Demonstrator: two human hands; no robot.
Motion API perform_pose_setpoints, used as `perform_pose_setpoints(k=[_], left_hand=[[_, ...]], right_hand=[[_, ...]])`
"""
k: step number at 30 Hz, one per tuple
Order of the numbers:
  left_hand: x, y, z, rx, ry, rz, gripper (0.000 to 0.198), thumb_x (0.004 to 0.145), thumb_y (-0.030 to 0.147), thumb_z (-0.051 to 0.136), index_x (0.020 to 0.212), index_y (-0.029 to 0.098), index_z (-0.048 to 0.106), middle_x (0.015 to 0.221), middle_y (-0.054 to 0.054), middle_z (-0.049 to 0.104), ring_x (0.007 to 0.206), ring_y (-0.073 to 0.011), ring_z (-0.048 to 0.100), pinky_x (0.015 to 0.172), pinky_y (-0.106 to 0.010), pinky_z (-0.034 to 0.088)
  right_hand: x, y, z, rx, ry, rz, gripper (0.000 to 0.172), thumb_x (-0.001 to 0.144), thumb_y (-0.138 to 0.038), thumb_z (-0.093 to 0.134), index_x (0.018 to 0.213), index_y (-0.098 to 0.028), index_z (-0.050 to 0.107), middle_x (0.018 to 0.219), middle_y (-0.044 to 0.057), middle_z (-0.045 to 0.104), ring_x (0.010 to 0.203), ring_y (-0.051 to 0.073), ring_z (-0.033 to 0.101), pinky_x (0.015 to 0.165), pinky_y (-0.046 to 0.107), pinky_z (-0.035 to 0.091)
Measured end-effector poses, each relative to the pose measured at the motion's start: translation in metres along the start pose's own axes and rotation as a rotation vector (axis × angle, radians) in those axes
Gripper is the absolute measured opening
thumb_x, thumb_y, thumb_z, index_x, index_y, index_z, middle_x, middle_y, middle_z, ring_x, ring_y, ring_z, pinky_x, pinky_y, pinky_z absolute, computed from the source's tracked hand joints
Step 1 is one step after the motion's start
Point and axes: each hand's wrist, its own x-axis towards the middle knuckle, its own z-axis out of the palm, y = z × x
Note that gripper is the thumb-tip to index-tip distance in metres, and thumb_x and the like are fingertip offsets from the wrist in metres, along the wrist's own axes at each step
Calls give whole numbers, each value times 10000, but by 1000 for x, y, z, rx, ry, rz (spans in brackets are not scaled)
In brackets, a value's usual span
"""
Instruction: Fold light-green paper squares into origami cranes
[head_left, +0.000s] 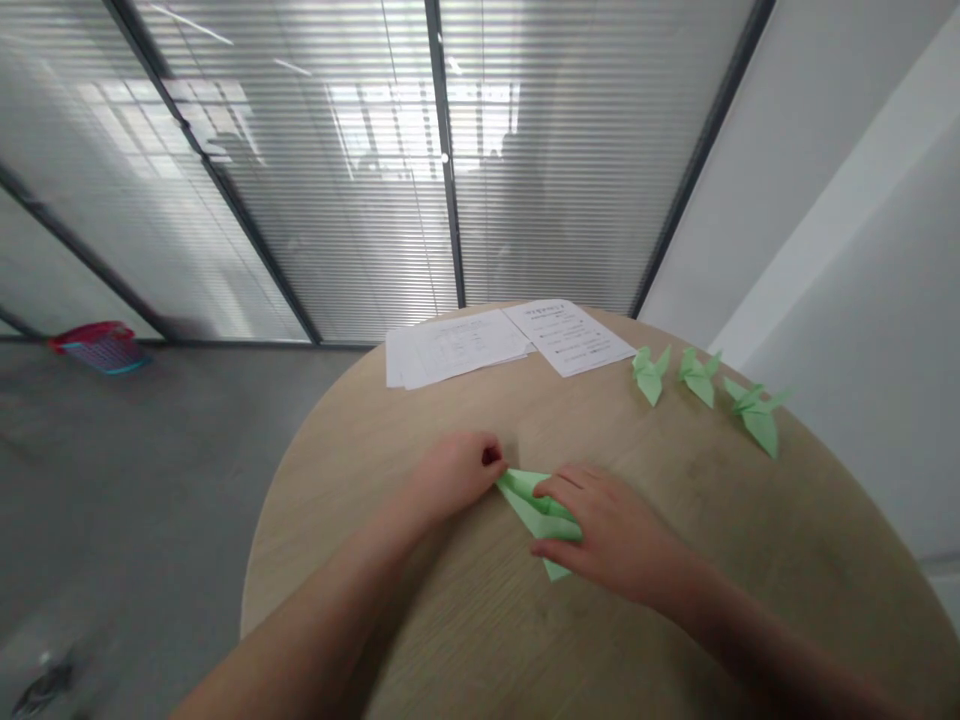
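A partly folded sheet of light green origami paper (pixel 534 512) lies on the round wooden table, its layers standing slightly apart. With thumb and forefinger, my left hand (pixel 459 472) pinches the paper's pointed upper-left corner. My right hand (pixel 611 525) grips the opposite side, thumb low and curved fingers on the upper layer, so part of the paper is hidden beneath it. Three finished green paper cranes stand in a row at the back right: a left crane (pixel 650 376), a middle crane (pixel 700 377) and a right crane (pixel 757 412).
Printed white sheets (pixel 465 345) lie at the table's (pixel 337 430) far edge, with another printed page (pixel 568 338) overlapping them. Behind stands a glass partition with blinds (pixel 360 200). A white wall (pixel 847 200) rises at right. A red and blue basket (pixel 105 345) sits on the grey floor.
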Motion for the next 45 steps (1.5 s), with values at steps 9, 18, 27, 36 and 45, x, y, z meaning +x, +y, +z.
perform_pose_setpoints(k=[9, 18, 27, 36, 45], left_hand=[[-4, 14, 4, 11, -248, 373, 270, 833, 111, 593, 976, 224, 793, 896, -14, 790, 752, -164, 665, 682, -263, 444], [-13, 29, 7, 22, -340, 484, 255, 853, 101, 621, 977, 227, 805, 931, -8, 809, 799, -168, 708, 748, -259, 489], [-6, 22, 13, 3, -234, 721, 155, 830, 103, 691, 869, 224, 779, 980, -18, 740, 924, -173, 667, 824, -278, 490], [-10, 22, 8, 78, -280, 661, 152, 825, 131, 701, 894, 228, 795, 892, -27, 697, 816, -170, 642, 717, -271, 452], [-12, 26, 1, 20, -419, 574, 149, 858, 147, 658, 800, 222, 774, 798, -6, 757, 708, -140, 654, 668, -247, 438]], right_hand=[[4, 34, -9, -104, -166, -74, 116, 905, -95, 626, 924, -180, 702, 946, 43, 704, 940, 221, 619, 855, 346, 415], [1, 34, -8, -22, -202, -161, 223, 898, -61, 562, 999, -178, 722, 969, 58, 697, 947, 217, 622, 859, 335, 421], [1, 29, -10, 6, -278, -151, 119, 889, -287, 731, 925, -176, 707, 938, 45, 684, 912, 218, 631, 816, 341, 419], [4, 38, 1, 18, -266, -178, 146, 908, -273, 698, 802, -175, 677, 865, 37, 656, 841, 189, 593, 747, 314, 368], [3, 37, 0, -3, -273, -170, 169, 913, -284, 675, 782, -178, 661, 834, 37, 639, 819, 189, 577, 738, 321, 360]])
